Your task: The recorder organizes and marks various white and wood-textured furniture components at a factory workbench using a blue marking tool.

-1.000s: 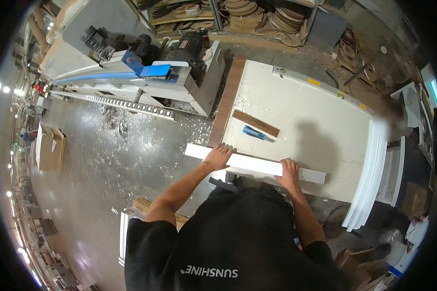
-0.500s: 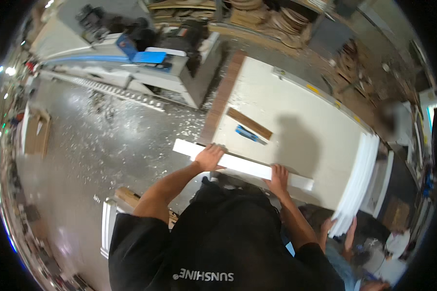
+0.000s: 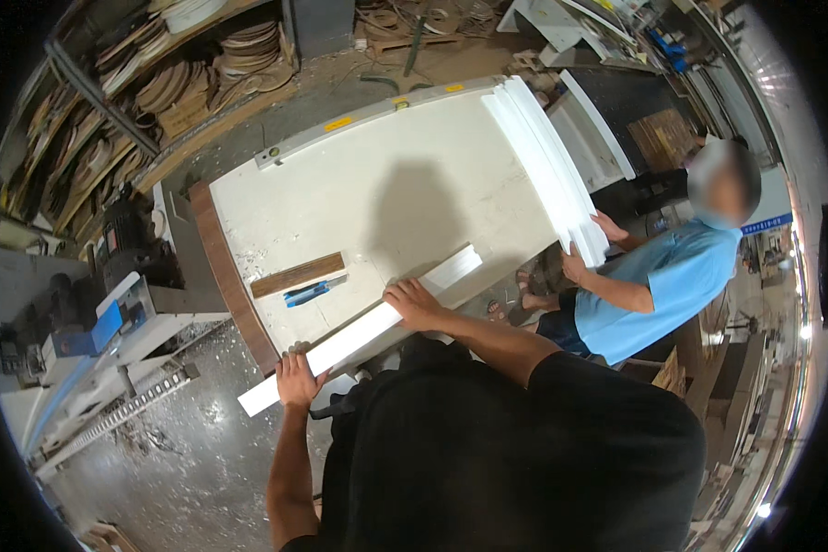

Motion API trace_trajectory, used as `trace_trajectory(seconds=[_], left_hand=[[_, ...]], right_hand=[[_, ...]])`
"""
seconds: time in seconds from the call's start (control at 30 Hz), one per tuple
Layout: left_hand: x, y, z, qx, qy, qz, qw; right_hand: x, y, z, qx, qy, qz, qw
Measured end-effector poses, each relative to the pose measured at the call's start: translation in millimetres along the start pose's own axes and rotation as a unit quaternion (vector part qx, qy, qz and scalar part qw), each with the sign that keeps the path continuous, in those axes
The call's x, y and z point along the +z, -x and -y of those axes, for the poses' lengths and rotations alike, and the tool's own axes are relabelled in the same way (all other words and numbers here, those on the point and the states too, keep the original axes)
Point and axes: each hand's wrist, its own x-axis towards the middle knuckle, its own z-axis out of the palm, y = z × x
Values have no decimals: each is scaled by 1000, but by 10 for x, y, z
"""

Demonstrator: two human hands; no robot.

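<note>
A long white strip (image 3: 354, 335) lies slantwise along the near edge of a pale-topped worktable (image 3: 317, 198), its left end jutting past the table. My left hand (image 3: 298, 378) is closed over it near that end, thumb on the near side. Farther along, my right hand (image 3: 414, 304) wraps over the same strip, fingers across its top. Just beyond the strip, a blue utility knife (image 3: 305, 293) rests on the tabletop. Beside the knife is a short brown wood-look piece (image 3: 296, 275). My hands touch neither of these.
Long white strips (image 3: 545, 166) lie at the table's right end, held by a co-worker (image 3: 649, 285) in blue. A spirit level (image 3: 377, 115) runs along the far edge. A brown band (image 3: 234, 276) borders the left edge. Machinery (image 3: 110, 322) stands left; shelves of coiled edging (image 3: 170, 83) stand behind.
The view has swung to the right, so the co-worker now shows more fully and the machine sits farther left. Both my hands stay on the white strip.
</note>
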Motion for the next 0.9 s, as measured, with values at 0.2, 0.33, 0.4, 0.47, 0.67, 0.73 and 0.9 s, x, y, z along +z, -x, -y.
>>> trace_trajectory(seconds=[0.2, 0.33, 0.4, 0.47, 0.67, 0.73, 0.9], left_hand=[[-143, -28, -112, -31, 17, 34, 999], [-136, -7, -132, -5, 1, -28, 1000], [-169, -15, -131, -22, 4, 6, 1000], [-168, -25, -133, -41, 10, 41, 998], [-160, -10, -109, -32, 23, 4, 999], [-172, -6, -119, -30, 22, -7, 999], [-154, 2, -121, -34, 9, -9, 999]], right_hand=[[-50, 44, 3, -14, -4, -32, 999], [-71, 52, 16, -22, -7, -39, 999], [-41, 49, 8, -23, -7, -40, 999], [-18, 45, 0, -20, -25, -44, 999], [-53, 18, 31, -19, -20, -36, 999], [-65, 19, 33, -24, -24, -37, 999], [-83, 22, 51, -23, -20, -40, 999]])
